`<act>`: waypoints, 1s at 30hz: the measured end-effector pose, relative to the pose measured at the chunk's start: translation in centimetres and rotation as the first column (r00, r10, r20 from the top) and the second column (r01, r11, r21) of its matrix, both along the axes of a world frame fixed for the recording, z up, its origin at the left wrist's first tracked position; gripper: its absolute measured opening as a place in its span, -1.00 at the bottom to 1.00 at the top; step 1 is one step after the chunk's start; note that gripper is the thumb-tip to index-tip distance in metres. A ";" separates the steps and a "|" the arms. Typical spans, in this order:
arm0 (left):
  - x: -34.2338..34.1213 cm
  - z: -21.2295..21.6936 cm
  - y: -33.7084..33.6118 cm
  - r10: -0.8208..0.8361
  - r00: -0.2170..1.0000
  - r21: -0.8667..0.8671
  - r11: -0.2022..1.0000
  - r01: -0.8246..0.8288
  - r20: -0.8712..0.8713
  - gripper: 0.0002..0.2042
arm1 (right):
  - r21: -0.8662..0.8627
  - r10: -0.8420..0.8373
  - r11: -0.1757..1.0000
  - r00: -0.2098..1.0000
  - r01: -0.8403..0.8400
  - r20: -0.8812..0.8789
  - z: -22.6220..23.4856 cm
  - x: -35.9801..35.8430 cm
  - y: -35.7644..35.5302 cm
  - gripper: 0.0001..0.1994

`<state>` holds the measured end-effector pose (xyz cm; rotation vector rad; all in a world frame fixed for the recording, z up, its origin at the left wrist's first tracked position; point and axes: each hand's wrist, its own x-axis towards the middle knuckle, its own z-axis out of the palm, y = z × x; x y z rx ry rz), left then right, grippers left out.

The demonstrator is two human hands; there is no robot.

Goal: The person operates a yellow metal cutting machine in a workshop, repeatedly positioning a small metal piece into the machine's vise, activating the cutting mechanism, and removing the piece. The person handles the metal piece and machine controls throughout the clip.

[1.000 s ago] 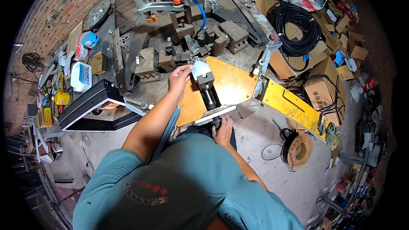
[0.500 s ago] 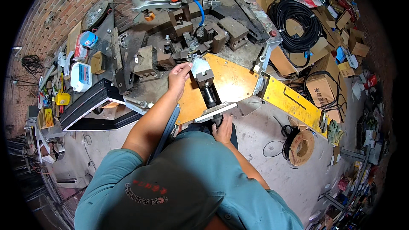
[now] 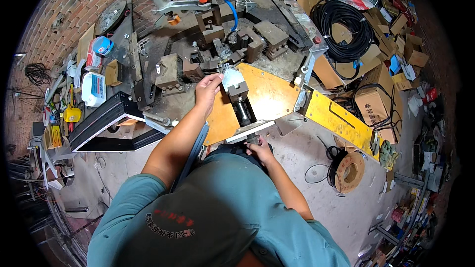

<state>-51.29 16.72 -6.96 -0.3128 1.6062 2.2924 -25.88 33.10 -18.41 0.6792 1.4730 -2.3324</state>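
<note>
**Vise between two hands on a crowded bench**

The vise (image 3: 241,100) stands on a flat plate (image 3: 269,94), just right of the left hand's (image 3: 207,90) fingers (image 3: 216,78), which touch a small metal piece (image 3: 231,75) on its far end. The right hand (image 3: 260,149) sits at its near end. Beyond the fingers lie metal blocks (image 3: 208,44); a cable coil (image 3: 341,27) lies far right

Even daylight, soft shadows, fisheye-bent dark rim.
</note>
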 end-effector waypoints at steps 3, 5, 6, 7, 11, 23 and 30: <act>0.0 -0.3 -0.4 0.009 1.000 -0.017 1.000 -0.009 -0.016 -0.78 | 0.908 0.092 0.419 0.994 0.013 -0.056 4.7 -0.1 -2.4 -0.45; 0.1 -0.3 -0.4 0.012 1.000 -0.025 1.000 -0.012 -0.007 -0.78 | 0.905 0.091 0.414 0.994 -0.100 0.069 5.3 -0.4 -2.7 -0.32; 0.0 -0.3 -0.4 0.014 1.000 -0.031 0.999 -0.014 -0.005 -0.78 | 0.908 0.095 0.407 0.994 -0.096 0.063 4.9 -0.5 -2.8 -0.33; -0.1 -0.3 -0.4 0.017 1.000 -0.027 1.000 -0.017 -0.004 -0.78 | 0.911 0.099 0.401 0.993 -0.092 0.057 4.5 -0.4 -2.9 -0.33; -0.1 -0.2 -0.2 0.001 1.000 0.009 1.000 -0.001 -0.015 -0.78 | 0.000 0.087 0.996 0.996 -0.087 0.005 0.2 -0.3 0.6 -0.59; 0.1 0.2 -0.3 0.005 1.000 -0.007 1.000 -0.005 0.001 -0.77 | 0.935 0.100 0.330 0.990 -0.131 0.104 4.3 -0.6 -2.9 -0.42; -0.4 -0.9 -0.7 -0.002 1.000 -0.027 1.000 0.002 0.001 -0.75 | -0.399 0.111 0.915 0.987 -0.057 0.113 1.7 -1.1 1.5 -0.82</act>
